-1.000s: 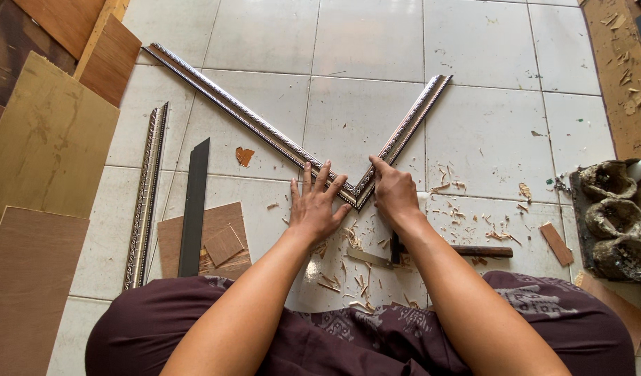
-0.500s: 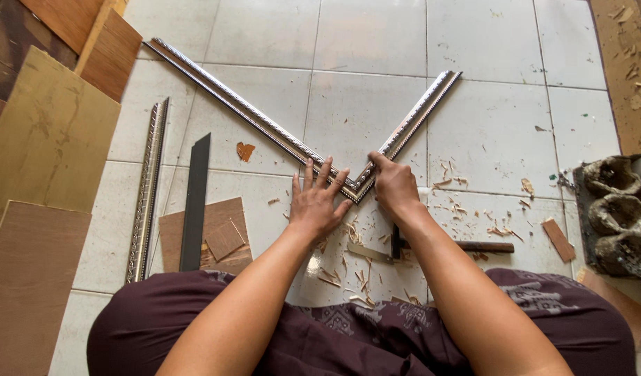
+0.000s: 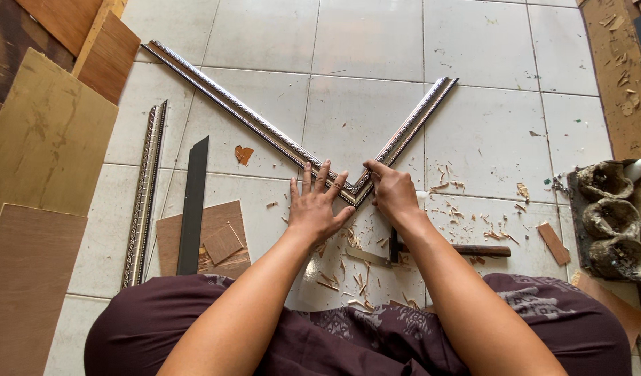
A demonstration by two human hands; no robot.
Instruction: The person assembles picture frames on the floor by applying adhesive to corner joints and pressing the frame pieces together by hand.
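Note:
Two ornate silver frame mouldings lie on the tiled floor and meet in a V corner near me: a long moulding (image 3: 223, 101) running up left and a shorter moulding (image 3: 414, 125) running up right. My left hand (image 3: 315, 205) presses flat with spread fingers on the corner's left side. My right hand (image 3: 391, 191) pinches the right moulding just beside the joint. A hammer (image 3: 453, 248) lies on the floor under my right forearm.
A third ornate moulding (image 3: 145, 191) and a black strip (image 3: 193, 205) lie at left, beside small brown boards (image 3: 209, 240). Large plywood sheets (image 3: 45, 139) are stacked far left. Wood chips (image 3: 355, 271) litter the tiles. A dirty tray with lumpy bowls (image 3: 609, 219) stands at right.
Both hands stay on the corner joint; they and the mouldings have barely shifted. The view has moved slightly.

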